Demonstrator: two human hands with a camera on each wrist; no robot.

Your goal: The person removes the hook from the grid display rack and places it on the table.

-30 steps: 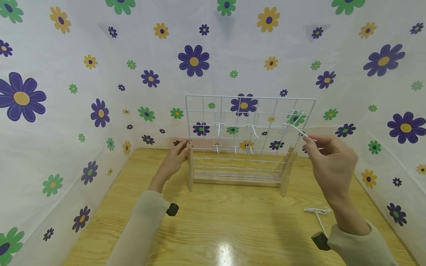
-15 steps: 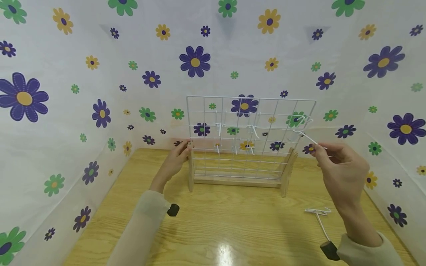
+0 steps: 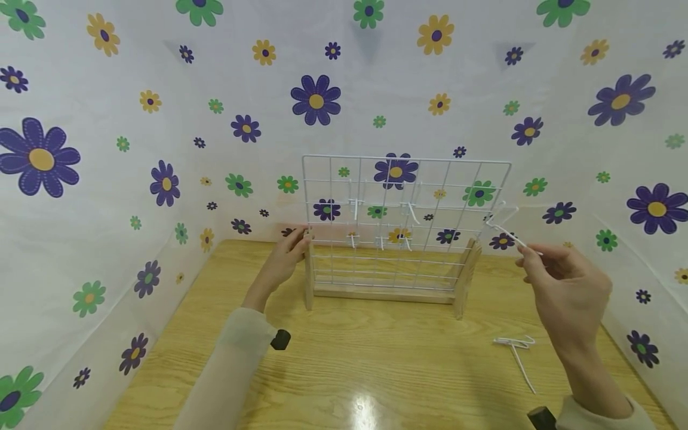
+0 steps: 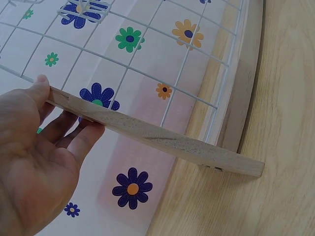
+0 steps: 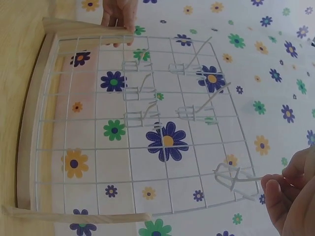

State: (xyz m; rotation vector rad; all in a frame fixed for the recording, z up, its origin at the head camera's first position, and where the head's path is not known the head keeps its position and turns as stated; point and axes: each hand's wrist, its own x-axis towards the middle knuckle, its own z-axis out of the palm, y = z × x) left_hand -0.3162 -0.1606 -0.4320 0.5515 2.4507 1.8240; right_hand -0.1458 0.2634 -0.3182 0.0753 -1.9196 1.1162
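A white wire grid panel (image 3: 407,159) stands upright in a wooden stand (image 3: 384,295). My left hand (image 3: 279,263) grips the stand's left post (image 4: 147,132), thumb on one side and fingers on the other. At the panel's right edge, my right hand (image 3: 570,292) pinches the stem of a white wire hook (image 3: 510,236) between thumb and fingers. In the right wrist view the held hook (image 5: 234,177) overlaps the panel's upper corner. Several similar hooks hang on the grid in two rows, among them an upper hook (image 3: 412,212) and a lower hook (image 3: 352,240).
Another white hook (image 3: 522,367) lies on the wooden table (image 3: 333,370), front right of the stand. A white flower-patterned sheet (image 3: 242,77) encloses the back and both sides. Black blocks show at the wrists, including the left wrist block (image 3: 280,340).
My right hand has drawn the hook rightward and down, from in front of the upper right grid to the panel's right edge. My left hand stays on the post.
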